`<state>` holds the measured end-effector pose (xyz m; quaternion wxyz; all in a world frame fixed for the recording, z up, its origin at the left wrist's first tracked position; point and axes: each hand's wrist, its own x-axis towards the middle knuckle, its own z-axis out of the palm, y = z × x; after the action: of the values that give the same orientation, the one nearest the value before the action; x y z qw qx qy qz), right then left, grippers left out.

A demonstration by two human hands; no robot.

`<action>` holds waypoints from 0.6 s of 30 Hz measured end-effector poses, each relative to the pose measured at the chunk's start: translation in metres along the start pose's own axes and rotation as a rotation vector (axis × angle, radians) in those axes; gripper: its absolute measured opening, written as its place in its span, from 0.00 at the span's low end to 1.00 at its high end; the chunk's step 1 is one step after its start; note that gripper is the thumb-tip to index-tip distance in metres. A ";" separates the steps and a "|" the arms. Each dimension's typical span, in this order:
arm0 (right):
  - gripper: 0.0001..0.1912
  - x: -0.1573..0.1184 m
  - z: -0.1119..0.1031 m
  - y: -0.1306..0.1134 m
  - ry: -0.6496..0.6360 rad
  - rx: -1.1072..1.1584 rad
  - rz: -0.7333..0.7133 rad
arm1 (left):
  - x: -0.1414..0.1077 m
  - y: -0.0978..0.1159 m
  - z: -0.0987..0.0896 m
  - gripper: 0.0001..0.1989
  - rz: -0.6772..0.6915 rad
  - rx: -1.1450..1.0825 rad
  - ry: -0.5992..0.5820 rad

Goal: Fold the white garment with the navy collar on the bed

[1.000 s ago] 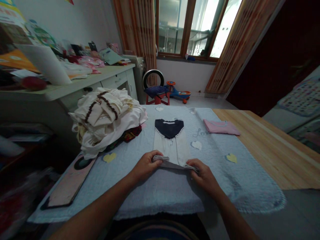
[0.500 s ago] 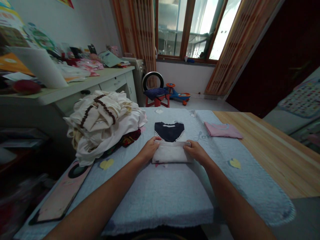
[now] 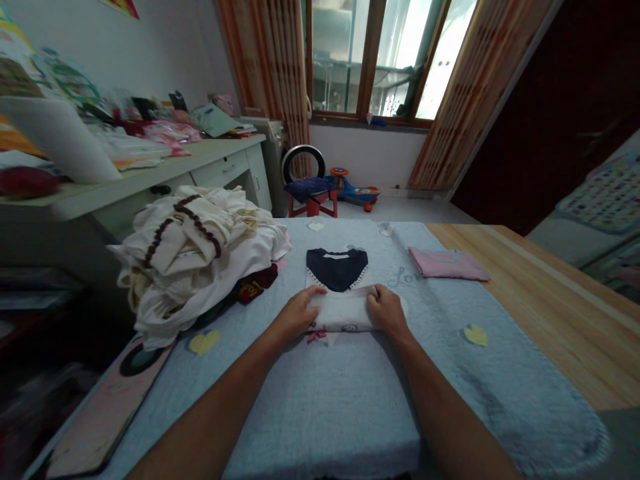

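A small white shirt [image 3: 345,313] with a dark navy collar piece [image 3: 340,270] lies folded on the blue quilted cloth [image 3: 340,387] in front of me. Its lower part is turned up in a flat band just below the collar. My left hand [image 3: 299,313] grips the left end of this band, fingers over the upper edge and thumb lower down. At the right end, my right hand [image 3: 389,310] is closed on the upper corner, its fingertips partly hidden. Small printed figures show along the band's near edge.
A folded pink garment [image 3: 447,263] lies to the right, by the bare wood tabletop [image 3: 550,300]. On the left sit a heap of white clothes [image 3: 215,247] and a pink flat board [image 3: 110,413]. Beyond are a cluttered desk [image 3: 220,157] and a red stool [image 3: 313,200].
The turned-up band has come down flatter against the shirt, and printed figures now show near its lower edge. Both hands stay at its ends. The view has shifted slightly.
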<state>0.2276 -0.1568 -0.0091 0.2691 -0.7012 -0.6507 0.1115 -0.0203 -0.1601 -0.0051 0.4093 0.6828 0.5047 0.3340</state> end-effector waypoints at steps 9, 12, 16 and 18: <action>0.10 -0.003 0.002 -0.003 0.025 -0.130 0.057 | 0.004 -0.002 0.012 0.19 0.155 0.402 0.151; 0.09 -0.002 0.003 -0.003 0.025 -0.177 0.075 | 0.005 -0.007 0.016 0.20 0.150 0.554 0.159; 0.10 0.000 0.004 0.000 0.039 -0.156 0.061 | 0.005 -0.011 0.017 0.22 0.183 0.591 0.168; 0.10 0.001 0.005 0.001 0.047 -0.141 0.060 | 0.006 -0.012 0.016 0.22 0.207 0.580 0.189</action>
<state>0.2264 -0.1550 -0.0134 0.2309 -0.7400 -0.6291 0.0568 -0.0097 -0.1565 -0.0231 0.1129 0.7846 0.5426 0.2779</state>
